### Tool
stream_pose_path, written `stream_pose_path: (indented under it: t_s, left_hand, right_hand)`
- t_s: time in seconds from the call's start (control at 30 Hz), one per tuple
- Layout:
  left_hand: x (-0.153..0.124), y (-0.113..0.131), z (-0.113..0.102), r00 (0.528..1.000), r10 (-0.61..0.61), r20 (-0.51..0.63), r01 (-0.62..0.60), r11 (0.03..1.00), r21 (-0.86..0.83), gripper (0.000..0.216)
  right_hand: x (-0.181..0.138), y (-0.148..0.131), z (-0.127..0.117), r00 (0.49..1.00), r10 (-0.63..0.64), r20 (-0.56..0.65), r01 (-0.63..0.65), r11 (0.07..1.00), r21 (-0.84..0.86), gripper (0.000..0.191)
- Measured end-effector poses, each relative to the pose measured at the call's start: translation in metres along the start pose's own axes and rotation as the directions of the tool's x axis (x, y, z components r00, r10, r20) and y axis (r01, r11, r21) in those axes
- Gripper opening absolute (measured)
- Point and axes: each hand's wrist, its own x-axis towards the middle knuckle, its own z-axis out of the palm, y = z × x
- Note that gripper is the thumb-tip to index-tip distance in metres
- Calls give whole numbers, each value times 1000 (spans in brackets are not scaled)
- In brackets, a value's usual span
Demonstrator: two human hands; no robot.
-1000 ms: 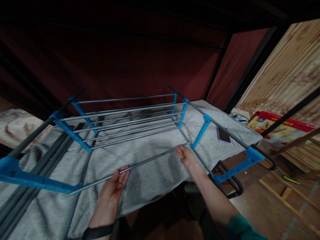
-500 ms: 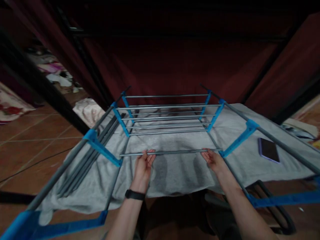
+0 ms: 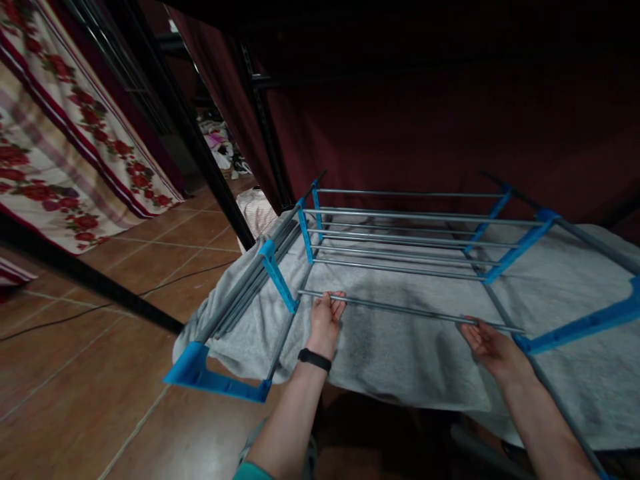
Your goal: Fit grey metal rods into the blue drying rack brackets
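Note:
A thin grey metal rod point(image 3: 405, 309) runs across between my two hands. My left hand point(image 3: 325, 321), with a black band at the wrist, curls its fingers around the rod close to its left end, beside a blue plastic bracket point(image 3: 278, 281). My right hand point(image 3: 487, 345) holds the rod near its right end, next to another blue bracket point(image 3: 583, 326). Both brackets belong to a grey and blue drying rack frame point(image 3: 400, 233) with several rods fitted farther back. The frame lies on a grey towel point(image 3: 400, 347).
Spare grey rods point(image 3: 250, 283) lie bundled along the towel's left edge. A loose blue end piece point(image 3: 213, 377) hangs over the brown tiled floor point(image 3: 100, 347). A flowered curtain point(image 3: 65, 147) and black posts point(image 3: 195, 140) stand at left; dark red fabric point(image 3: 425, 133) fills the back.
The view has swung left, so the phone and red box have left the picture and the curtain has come in. The rod's left end now sits closer to the blue bracket. Both hands keep hold.

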Motion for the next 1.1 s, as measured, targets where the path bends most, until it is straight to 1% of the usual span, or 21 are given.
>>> stream_pose_path:
  t_s: [0.13, 0.33, 0.53, 0.7, 0.9, 1.1]
  left_hand:
    - [4, 1, -3, 1000, -1, -17, 1, 1000, 1, 11]
    - [6, 2, -4, 999, 8, -33, -8, 1000, 7, 11]
    - [8, 2, -3, 998, 38, -52, -37, 999, 23, 15]
    - [9, 3, -1, 997, 70, -46, -69, 997, 28, 13]
    - [14, 6, -5, 996, 70, -58, -68, 997, 29, 15]
    - [21, 9, -9, 996, 36, -79, -34, 999, 30, 14]
  right_hand:
    - [-2, 2, 1, 999, 7, 37, -7, 1000, 0, 17]
    - [-3, 5, 3, 1000, 11, 13, -11, 1000, -13, 17]
    - [-5, 6, 5, 1000, 15, 0, -15, 1000, 1, 18]
    - [-5, 6, 6, 1000, 19, -4, -19, 1000, -14, 16]
    - [-11, 4, 9, 998, 46, 49, -45, 999, -7, 19]
    - [-14, 6, 11, 996, 32, 87, -31, 999, -21, 16]
